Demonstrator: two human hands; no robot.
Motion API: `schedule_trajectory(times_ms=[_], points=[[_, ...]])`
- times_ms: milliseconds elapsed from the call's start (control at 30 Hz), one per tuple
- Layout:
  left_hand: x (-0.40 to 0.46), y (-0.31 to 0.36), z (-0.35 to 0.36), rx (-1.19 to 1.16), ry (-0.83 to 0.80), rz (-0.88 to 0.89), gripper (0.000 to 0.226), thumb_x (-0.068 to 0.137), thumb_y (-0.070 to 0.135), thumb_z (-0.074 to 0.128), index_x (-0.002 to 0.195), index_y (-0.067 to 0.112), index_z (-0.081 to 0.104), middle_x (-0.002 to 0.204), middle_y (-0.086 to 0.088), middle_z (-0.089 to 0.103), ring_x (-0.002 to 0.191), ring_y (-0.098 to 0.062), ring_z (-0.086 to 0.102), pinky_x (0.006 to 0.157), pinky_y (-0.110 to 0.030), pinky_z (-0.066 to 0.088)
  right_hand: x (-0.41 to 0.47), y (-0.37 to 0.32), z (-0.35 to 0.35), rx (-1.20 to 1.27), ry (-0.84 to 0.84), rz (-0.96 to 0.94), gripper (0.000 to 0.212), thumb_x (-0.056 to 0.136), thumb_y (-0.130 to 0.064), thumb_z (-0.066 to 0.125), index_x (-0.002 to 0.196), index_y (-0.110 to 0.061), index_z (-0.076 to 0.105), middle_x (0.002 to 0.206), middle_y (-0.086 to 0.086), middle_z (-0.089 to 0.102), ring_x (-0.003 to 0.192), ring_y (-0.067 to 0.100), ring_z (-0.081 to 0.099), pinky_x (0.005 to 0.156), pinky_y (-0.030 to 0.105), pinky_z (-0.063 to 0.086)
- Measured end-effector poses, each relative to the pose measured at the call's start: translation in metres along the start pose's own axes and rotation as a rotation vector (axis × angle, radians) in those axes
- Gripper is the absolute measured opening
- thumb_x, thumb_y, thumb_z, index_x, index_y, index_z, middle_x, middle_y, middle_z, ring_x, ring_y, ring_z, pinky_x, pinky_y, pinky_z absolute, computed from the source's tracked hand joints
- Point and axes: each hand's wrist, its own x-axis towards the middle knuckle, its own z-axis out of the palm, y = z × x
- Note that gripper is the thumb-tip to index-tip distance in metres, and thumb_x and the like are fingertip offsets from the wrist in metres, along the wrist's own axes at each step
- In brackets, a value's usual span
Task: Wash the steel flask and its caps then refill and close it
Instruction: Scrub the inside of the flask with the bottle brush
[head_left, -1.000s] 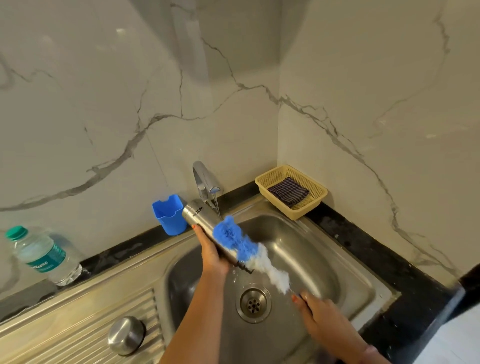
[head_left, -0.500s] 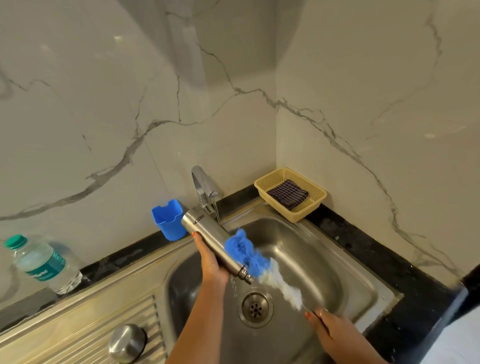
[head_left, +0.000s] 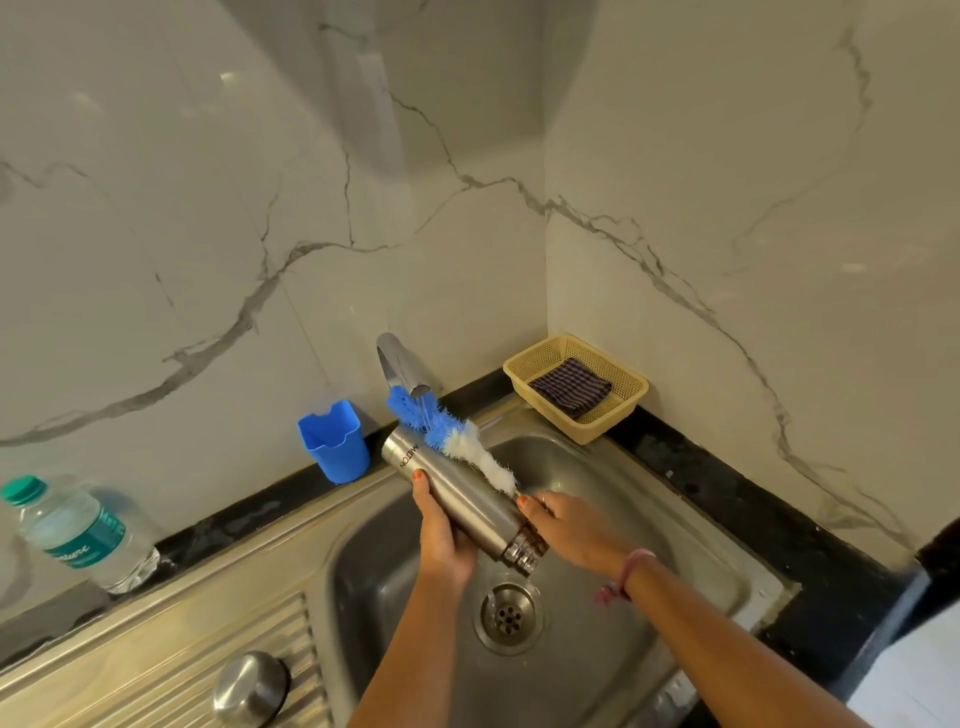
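My left hand (head_left: 441, 535) grips the steel flask (head_left: 457, 493) from below and holds it tilted over the sink (head_left: 649, 519), base toward the tap, threaded mouth down toward me. My right hand (head_left: 566, 525) holds the handle of a blue-and-white bottle brush (head_left: 452, 436). The bristles lie along the flask's outer side, and their blue tip sits under water running from the tap (head_left: 400, 364). A steel cap (head_left: 252, 688) rests on the ribbed drainboard at the lower left.
A blue plastic cup (head_left: 335, 449) stands on the black counter left of the tap. A plastic water bottle (head_left: 78, 535) lies at the far left. A yellow basket (head_left: 618, 410) holding a dark checked cloth sits in the back corner. The drain (head_left: 509, 616) is below the flask.
The brush was out past the flask's mouth over the drain; now it lies up along the flask's side under the tap. My right hand moved up to the flask's neck.
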Motion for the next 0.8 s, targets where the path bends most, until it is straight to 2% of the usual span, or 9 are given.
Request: schedule_trajectory(times_ms=[67,167,300,367,467,600,733,800], points=[[0.002,0.002,-0.005,0.0,0.004,-0.012,0.072,0.089,0.07,0.046,0.139,0.019,0.048,0.121,-0.016,0.065,0.11,-0.032,0.062,0.084,-0.045,0.052,-0.007,0.004,0.0,-0.011,-0.004,0.001,0.041,0.101,-0.045,0.034,0.082,-0.016,0.056,0.066,-0.007,0.049,0.057,0.006,0.044,0.055,0.018,0.035],[0.005,0.005,-0.008,0.0,-0.006,-0.02,0.071,0.089,0.074,0.041,0.139,0.024,0.049,0.123,-0.015,0.064,0.111,-0.034,0.061,0.086,-0.045,0.051,-0.029,0.018,0.005,-0.015,-0.001,-0.014,0.037,0.101,-0.043,0.036,0.075,-0.02,0.05,0.06,-0.009,0.044,0.049,0.002,0.038,0.05,0.015,0.033],[0.011,0.009,-0.016,0.065,-0.049,0.005,0.09,0.076,0.079,0.049,0.148,0.026,0.041,0.131,-0.015,0.06,0.113,-0.035,0.061,0.092,-0.047,0.051,-0.057,0.046,0.016,-0.022,-0.014,-0.012,0.036,0.101,-0.041,0.038,0.084,-0.015,0.057,0.059,-0.007,0.043,0.045,0.002,0.038,0.053,0.016,0.035],[0.01,0.003,-0.018,0.086,-0.035,-0.045,0.094,0.07,0.079,0.058,0.144,0.023,0.043,0.129,-0.017,0.062,0.113,-0.038,0.062,0.098,-0.053,0.049,-0.054,0.052,0.017,0.0,0.012,0.005,0.038,0.1,-0.042,0.039,0.09,-0.012,0.061,0.06,-0.007,0.045,0.048,0.002,0.04,0.054,0.017,0.036],[0.005,-0.009,-0.016,0.067,-0.039,-0.11,0.1,0.058,0.074,0.074,0.135,0.016,0.05,0.123,-0.021,0.066,0.112,-0.04,0.064,0.102,-0.057,0.047,-0.038,0.04,0.013,0.061,0.065,0.04,0.041,0.1,-0.043,0.038,0.084,-0.01,0.058,0.06,-0.007,0.045,0.048,0.003,0.04,0.051,0.018,0.036],[0.005,-0.012,-0.012,0.047,-0.049,-0.086,0.087,0.066,0.069,0.069,0.133,0.016,0.052,0.12,-0.02,0.068,0.112,-0.037,0.064,0.104,-0.055,0.046,-0.034,0.024,0.012,0.026,0.06,0.006,0.044,0.101,-0.043,0.035,0.086,-0.008,0.057,0.06,-0.008,0.045,0.049,0.004,0.039,0.051,0.014,0.037],[0.009,-0.003,-0.018,0.062,-0.05,-0.087,0.089,0.066,0.07,0.069,0.136,0.019,0.049,0.121,-0.02,0.067,0.112,-0.039,0.064,0.103,-0.057,0.047,-0.043,0.033,0.017,-0.008,0.044,-0.001,0.042,0.1,-0.044,0.036,0.082,-0.012,0.056,0.058,-0.007,0.045,0.047,0.003,0.041,0.051,0.017,0.035],[0.009,-0.002,-0.021,0.064,-0.026,-0.076,0.09,0.065,0.067,0.071,0.138,0.019,0.047,0.122,-0.021,0.066,0.111,-0.039,0.064,0.101,-0.057,0.047,-0.041,0.037,0.019,0.003,0.053,0.042,0.045,0.1,-0.045,0.036,0.088,-0.008,0.058,0.06,-0.007,0.046,0.051,0.003,0.041,0.052,0.017,0.034]])
